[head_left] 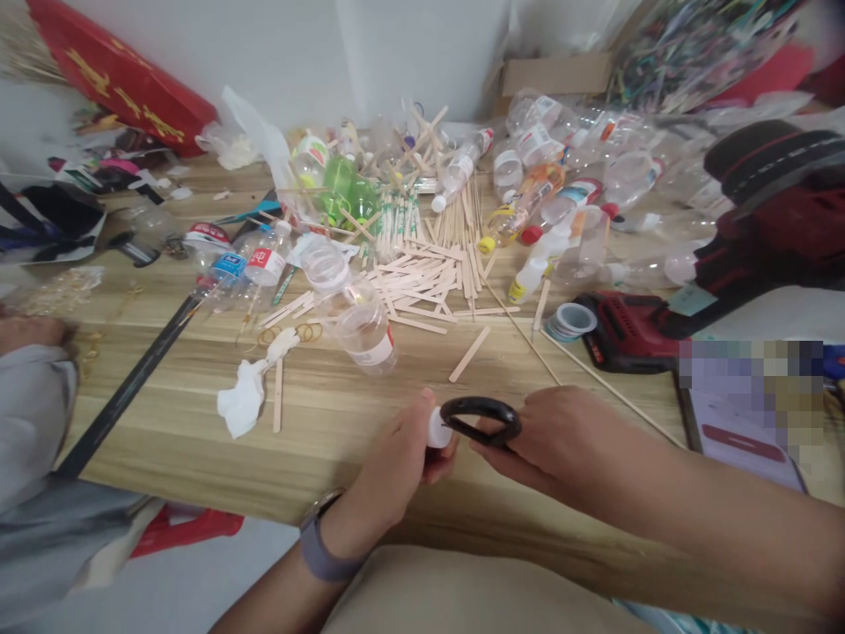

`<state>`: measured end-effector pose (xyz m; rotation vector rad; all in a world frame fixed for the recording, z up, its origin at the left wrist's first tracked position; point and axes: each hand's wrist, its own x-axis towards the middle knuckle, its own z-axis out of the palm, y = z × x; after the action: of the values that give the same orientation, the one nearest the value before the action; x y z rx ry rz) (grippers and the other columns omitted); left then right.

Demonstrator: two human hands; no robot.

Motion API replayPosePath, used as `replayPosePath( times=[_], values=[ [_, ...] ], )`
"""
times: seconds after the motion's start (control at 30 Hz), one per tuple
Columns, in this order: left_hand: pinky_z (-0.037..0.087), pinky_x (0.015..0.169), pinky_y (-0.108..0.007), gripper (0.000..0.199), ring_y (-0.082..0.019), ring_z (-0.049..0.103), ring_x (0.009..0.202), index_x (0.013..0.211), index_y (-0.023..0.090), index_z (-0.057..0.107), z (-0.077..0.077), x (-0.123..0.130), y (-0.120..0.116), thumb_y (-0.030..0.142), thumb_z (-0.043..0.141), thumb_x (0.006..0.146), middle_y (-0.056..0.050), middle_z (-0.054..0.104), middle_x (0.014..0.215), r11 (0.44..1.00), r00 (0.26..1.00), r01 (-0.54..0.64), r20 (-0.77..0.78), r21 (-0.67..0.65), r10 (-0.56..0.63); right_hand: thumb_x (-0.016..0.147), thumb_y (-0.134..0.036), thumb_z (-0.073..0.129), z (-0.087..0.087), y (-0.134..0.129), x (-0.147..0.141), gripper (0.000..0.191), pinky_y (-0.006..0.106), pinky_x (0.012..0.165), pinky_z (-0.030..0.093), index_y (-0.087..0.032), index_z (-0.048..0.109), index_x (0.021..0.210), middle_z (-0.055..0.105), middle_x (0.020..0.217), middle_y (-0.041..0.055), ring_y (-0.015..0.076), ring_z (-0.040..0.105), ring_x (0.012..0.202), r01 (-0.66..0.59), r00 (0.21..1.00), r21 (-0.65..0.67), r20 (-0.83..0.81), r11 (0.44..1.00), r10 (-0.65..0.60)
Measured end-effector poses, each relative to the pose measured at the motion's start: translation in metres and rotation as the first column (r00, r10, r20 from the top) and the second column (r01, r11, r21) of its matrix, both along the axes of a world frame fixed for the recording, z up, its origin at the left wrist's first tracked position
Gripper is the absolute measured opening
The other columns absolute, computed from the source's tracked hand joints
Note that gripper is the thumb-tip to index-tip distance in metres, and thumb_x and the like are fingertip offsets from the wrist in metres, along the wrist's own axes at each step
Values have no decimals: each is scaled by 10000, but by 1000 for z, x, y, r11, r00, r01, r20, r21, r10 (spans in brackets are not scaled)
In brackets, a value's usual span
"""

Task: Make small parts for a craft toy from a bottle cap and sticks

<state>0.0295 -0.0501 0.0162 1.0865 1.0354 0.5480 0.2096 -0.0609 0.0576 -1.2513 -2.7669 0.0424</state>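
Note:
Near the table's front edge, my left hand (400,458) is closed around a small white bottle cap (438,428). My right hand (561,436) grips scissors with a black looped handle (481,420). The handle's near end meets the cap, and the blades are hidden from view. In front of my hands lies a single wooden stick (469,354). A cut clear plastic bottle (363,326) stands just beyond my left hand.
Behind are wooden sticks (422,282), green bottles (340,185) and clear bottles (541,132). A red-black cordless drill (732,238), tape roll (571,321) and phone (739,431) sit right. Left are crumpled tissue (241,398), a black strip (132,370) and another person's hand (33,333).

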Motion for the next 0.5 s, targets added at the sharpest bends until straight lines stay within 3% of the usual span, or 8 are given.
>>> replayPosePath(
  times=[0.2, 0.37, 0.43, 0.5],
  values=[
    [302, 485, -266, 539, -112, 350, 433, 526, 228, 347, -4, 1, 0, 519, 211, 960, 40, 354, 436, 1000, 998, -2, -62, 20, 3, 857, -101, 488, -1, 0, 5, 183, 334, 482, 169, -223, 543, 732, 601, 554, -49, 162, 518, 411, -128, 992, 49, 19, 991, 127],
    [317, 441, -258, 435, -127, 337, 436, 579, 248, 330, 10, 1, 3, 397, 238, 977, 44, 365, 473, 997, 979, -18, -200, 76, 33, 806, -35, 457, 3, -1, 6, 188, 315, 532, 246, -203, 513, 743, 576, 569, -46, 142, 521, 457, -190, 981, 168, 55, 967, 184],
    [327, 444, -256, 443, -131, 346, 438, 570, 248, 331, 17, 0, 3, 372, 232, 983, 43, 364, 470, 993, 970, 23, -242, 116, 6, 803, -33, 442, 3, -3, 5, 190, 314, 541, 239, -198, 515, 744, 547, 549, -40, 142, 502, 458, -206, 978, 231, 90, 951, 190],
    [351, 463, -256, 467, -139, 393, 456, 552, 243, 348, 19, -1, 4, 348, 221, 989, 29, 408, 478, 967, 949, 95, -315, 238, -16, 809, -39, 439, 3, -6, 4, 188, 315, 537, 223, -195, 519, 740, 529, 545, -32, 144, 479, 454, -224, 972, 269, 136, 937, 194]
  ],
)
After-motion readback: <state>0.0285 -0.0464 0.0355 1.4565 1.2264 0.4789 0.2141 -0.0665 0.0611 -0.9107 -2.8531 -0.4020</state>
